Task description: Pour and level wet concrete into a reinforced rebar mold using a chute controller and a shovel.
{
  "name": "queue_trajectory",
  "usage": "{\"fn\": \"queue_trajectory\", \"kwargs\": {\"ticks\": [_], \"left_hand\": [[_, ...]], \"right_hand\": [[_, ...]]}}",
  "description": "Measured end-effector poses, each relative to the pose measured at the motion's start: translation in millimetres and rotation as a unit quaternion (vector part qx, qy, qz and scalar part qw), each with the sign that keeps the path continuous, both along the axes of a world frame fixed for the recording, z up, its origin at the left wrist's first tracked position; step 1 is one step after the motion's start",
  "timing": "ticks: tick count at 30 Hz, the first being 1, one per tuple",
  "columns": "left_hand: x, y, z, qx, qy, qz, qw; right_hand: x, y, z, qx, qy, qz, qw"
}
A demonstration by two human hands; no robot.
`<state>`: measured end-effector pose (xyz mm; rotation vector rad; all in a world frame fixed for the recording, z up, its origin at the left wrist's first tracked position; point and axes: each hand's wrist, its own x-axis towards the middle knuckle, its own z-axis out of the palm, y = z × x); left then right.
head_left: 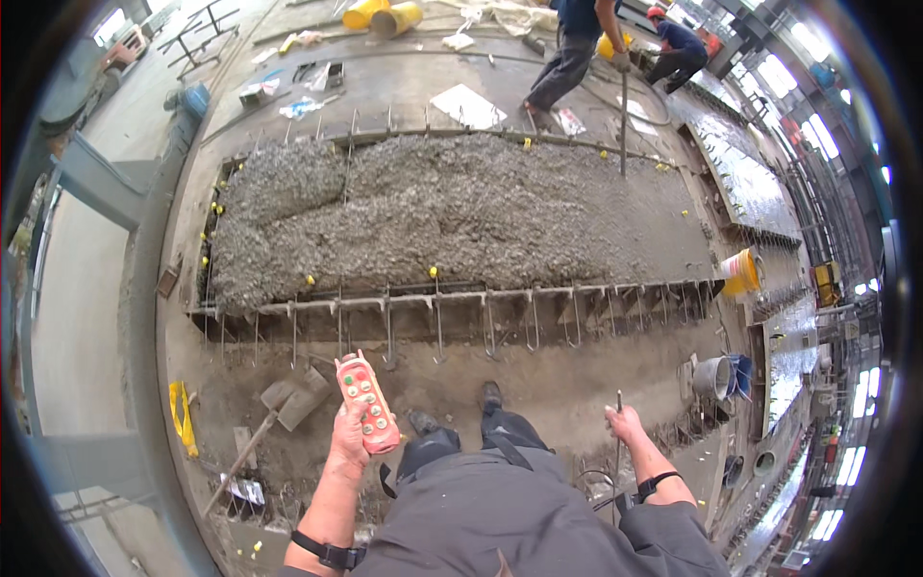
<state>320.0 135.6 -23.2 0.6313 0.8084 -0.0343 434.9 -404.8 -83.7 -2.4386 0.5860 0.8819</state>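
My left hand (351, 428) grips a pink push-button remote (370, 404) with green, red and pale buttons, held over the floor at lower middle. My right hand (623, 423) is closed on a thin dark rod (618, 404) standing upright at my side. In front of me lies a long steel mould (413, 302) with hooked bars along its near edge, holding lumpy wet grey concrete (423, 212), smoother toward its right end. Small yellow caps dot its edges. A shovel (293, 399) lies beside my left arm, near a yellow object (183, 413).
A person (567, 67) stands beyond the mould beside a long pole (623, 135); another in a red helmet (678, 53) bends farther back. At right are a yellow bucket (740, 272), metal buckets (711, 377) and more moulds (745, 192). A steel frame (101, 183) runs along the left.
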Motion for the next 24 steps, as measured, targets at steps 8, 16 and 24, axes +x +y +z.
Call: {"fn": "queue_trajectory", "kwargs": {"ticks": [8, 16, 24], "left_hand": [[-3, -60, -21, -0.016, 0.032, 0.01, 0.999], [-47, -98, -56, 0.076, 0.019, 0.21, 0.975], [-116, -69, -85, 0.147, -0.058, 0.411, 0.898]], "right_hand": [[53, -29, -59, -0.171, 0.04, 0.355, 0.918], [92, 264, -27, 0.152, 0.051, 0.476, 0.865], [-75, 474, -25, 0.383, 0.287, 0.548, 0.686]]}}
